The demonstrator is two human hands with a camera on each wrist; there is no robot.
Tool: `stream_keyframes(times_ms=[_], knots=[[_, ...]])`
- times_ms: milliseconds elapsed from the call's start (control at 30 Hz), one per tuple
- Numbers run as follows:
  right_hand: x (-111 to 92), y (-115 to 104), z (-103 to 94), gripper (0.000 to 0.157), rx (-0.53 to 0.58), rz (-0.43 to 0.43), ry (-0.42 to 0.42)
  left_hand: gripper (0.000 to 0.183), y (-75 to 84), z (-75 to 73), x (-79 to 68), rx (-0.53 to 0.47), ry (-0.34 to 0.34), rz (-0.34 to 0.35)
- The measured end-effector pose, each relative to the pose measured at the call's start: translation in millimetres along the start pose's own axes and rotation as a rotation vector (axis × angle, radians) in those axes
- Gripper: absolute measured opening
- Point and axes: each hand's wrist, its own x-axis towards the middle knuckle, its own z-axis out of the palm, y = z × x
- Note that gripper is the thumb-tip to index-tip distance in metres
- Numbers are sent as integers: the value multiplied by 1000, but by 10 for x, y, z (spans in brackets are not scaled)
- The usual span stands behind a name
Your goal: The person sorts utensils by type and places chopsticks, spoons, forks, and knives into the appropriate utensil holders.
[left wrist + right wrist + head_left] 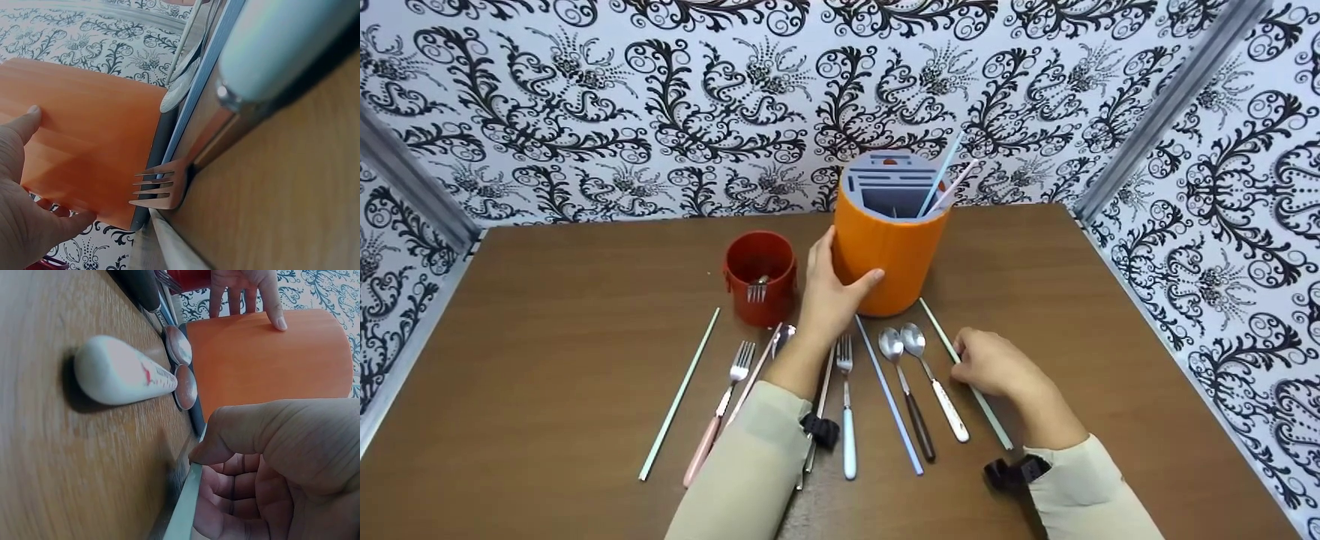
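Note:
My left hand [832,300] holds the side of an orange utensil holder [894,259], its thumb on the front and its fingers round the left side. A blue and a pink chopstick [945,169] stand in the holder's grey slotted top. Lower right, my right hand [997,366] pinches a pale green chopstick [184,503] between thumb and fingers; it lies along the table, its far end near the holder's base. Just left of that hand lie a white-handled spoon [949,409] and a dark-handled spoon [917,420].
A red cup [761,300] with a fork in it stands left of the holder. On the wooden table [570,360] lie a blue-handled fork [849,442], a pink-handled fork [705,446], a blue chopstick [891,401] and another green chopstick [681,394]. Patterned walls [720,97] border the back and sides.

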Motion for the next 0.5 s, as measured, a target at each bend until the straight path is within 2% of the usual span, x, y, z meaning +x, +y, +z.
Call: stream_keyframes(times_ms=[500], knots=[[-7,5,-39,26,66,9,7,97,3,3,3,8,6,22]])
